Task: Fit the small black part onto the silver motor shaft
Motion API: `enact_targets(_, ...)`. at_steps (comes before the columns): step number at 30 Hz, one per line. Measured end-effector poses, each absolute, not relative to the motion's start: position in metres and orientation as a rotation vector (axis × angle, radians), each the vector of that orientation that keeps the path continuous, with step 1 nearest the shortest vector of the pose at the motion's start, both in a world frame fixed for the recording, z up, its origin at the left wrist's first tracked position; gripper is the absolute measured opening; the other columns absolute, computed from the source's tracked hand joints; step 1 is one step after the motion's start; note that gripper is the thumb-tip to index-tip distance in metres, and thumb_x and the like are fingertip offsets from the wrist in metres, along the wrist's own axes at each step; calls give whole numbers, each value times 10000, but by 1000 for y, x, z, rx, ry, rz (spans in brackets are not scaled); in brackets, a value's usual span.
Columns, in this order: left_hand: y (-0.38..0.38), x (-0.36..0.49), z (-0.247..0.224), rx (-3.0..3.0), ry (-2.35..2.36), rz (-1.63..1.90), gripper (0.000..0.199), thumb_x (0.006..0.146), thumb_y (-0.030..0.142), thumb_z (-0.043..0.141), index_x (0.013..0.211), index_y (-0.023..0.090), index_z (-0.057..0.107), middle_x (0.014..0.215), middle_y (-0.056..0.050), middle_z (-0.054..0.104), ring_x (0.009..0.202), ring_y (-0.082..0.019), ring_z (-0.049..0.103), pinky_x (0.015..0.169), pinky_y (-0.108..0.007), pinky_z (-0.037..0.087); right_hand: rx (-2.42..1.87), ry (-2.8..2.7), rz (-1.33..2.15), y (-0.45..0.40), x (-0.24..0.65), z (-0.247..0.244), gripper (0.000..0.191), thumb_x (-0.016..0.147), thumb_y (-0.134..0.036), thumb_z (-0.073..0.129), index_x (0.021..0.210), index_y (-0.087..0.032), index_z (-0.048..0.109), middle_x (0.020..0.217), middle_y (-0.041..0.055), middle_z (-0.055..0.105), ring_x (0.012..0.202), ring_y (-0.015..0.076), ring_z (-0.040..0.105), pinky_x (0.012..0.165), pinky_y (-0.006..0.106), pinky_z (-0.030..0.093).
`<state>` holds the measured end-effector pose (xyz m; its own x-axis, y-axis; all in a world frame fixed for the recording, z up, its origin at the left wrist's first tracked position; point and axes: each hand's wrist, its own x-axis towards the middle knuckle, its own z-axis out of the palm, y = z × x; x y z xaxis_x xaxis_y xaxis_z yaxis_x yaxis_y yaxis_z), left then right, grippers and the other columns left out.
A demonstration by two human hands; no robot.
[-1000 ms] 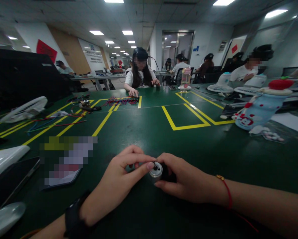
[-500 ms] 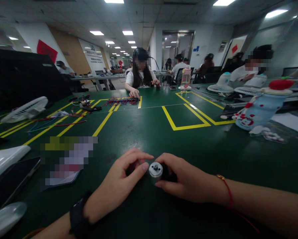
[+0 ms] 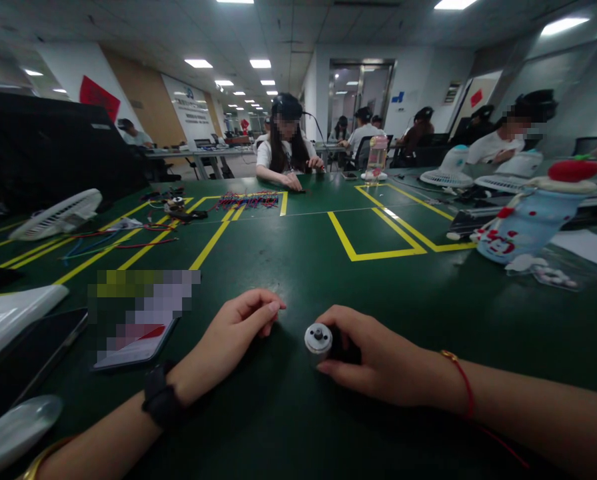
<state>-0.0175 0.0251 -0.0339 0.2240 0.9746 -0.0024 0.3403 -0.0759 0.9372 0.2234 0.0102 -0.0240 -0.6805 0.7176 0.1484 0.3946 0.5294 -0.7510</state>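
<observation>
**Metal cylinder (image 3: 318, 339) in right hand (image 3: 378, 360), left hand (image 3: 238, 323) off it**

Clock from cylinder. Right fingers wrapped partway round it, thumb near side; hand at 3. Left hand at 9, apart: fingers curled, thumb against index; can't tell if anything small is pinched. Cylinder's rear hidden in right palm. Flat item (image 3: 126, 357) on counter (image 3: 278, 413) at 9, mostly pixelated. Count: 1 cylinder, end face showing 1 stub, 2 dark holes; 3 white fans (image 3: 58, 213), one at 10, two between 1 and 2; 1 blue bottle (image 3: 528, 223) at 2.
</observation>
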Motion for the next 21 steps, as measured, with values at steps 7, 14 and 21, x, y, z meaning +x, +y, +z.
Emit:
enact_targets(7, 22, -16, -27, 1671, 1262, 821, 227, 905, 377, 506, 914, 181, 622, 673, 29, 512, 612, -137, 479, 562, -228, 362, -913, -2332, 976, 10, 224, -22, 347, 794, -220, 657, 1116, -197, 531, 1037, 41, 579, 852, 159, 531, 745, 285, 451)
enact_targets(14, 20, -16, -26, 1769, 1223, 722, 201, 924, 337, 484, 952, 189, 618, 811, 1, 591, 695, -146, 528, 629, -250, 408, -917, -2337, 976, 10, 224, -23, 337, 798, -233, 654, 1111, -195, 534, 1029, 39, 577, 848, 157, 534, 740, 284, 454)
enact_targets(21, 21, -15, -25, 1818, 1235, 703, 209, 927, 332, 479, 955, 187, 627, 819, -6, 610, 706, -152, 546, 633, -254, 422, -917, -2337, 979, 10, 224, -23, 332, 796, -227, 653, 1106, -193, 539, 1026, 47, 579, 842, 167, 533, 742, 297, 450)
